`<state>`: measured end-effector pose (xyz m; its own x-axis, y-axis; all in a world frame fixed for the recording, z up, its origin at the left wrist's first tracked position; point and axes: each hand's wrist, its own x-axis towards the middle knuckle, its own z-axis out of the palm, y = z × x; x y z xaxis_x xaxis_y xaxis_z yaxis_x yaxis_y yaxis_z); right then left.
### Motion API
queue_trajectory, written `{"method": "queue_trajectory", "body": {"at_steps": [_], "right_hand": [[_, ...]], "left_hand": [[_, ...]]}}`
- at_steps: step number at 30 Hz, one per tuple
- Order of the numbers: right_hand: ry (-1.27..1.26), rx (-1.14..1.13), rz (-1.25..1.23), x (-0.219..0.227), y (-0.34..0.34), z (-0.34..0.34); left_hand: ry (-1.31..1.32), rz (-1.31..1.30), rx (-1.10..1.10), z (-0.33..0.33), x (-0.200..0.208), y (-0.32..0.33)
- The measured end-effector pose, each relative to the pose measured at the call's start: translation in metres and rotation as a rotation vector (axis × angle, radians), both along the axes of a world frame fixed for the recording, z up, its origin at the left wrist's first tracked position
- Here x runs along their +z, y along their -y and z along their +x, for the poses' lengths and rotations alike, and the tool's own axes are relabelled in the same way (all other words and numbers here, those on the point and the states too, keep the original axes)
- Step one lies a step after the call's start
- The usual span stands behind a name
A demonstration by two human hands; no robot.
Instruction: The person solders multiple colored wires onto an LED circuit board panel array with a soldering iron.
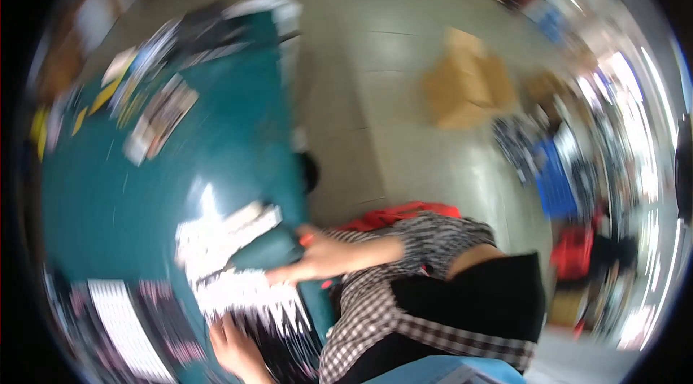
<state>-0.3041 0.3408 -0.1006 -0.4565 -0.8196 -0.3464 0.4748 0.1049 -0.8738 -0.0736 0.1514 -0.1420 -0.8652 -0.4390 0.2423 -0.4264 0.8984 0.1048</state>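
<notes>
The picture is heavily smeared by motion. One hand of mine, seemingly my left hand [232, 349], comes in at the lower edge and lies on a pile of black-and-white patterned sheets [253, 304] on a teal table [144, 203]. The blur hides whether its fingers grip anything. My right hand is not visible. A person in a checked shirt [404, 297] and black trousers bends over the table's near corner, with a hand [299, 263] reaching onto the same pile.
More printed sheets and yellow cards [155, 120] lie toward the table's far end. An open cardboard box [469, 84] stands on the pale tiled floor. Blue and red crates [556, 182] and clutter line the right side. Something red [404, 214] lies beside the person.
</notes>
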Motion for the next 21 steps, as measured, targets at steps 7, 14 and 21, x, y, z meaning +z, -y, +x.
{"method": "queue_trajectory", "body": {"at_steps": [7, 14, 21], "right_hand": [[-0.251, 0.316, -0.08, 0.012, 0.003, -0.032], [-0.369, 0.57, 0.025, 0.009, 0.014, -0.043], [-0.36, 0.592, 0.102, 0.0, 0.008, -0.048]], "left_hand": [[0.039, 0.003, 0.016, -0.008, 0.036, -0.011], [0.027, -0.009, 0.113, -0.001, 0.025, -0.024], [0.015, 0.021, 0.11, -0.005, 0.023, -0.024]]}}
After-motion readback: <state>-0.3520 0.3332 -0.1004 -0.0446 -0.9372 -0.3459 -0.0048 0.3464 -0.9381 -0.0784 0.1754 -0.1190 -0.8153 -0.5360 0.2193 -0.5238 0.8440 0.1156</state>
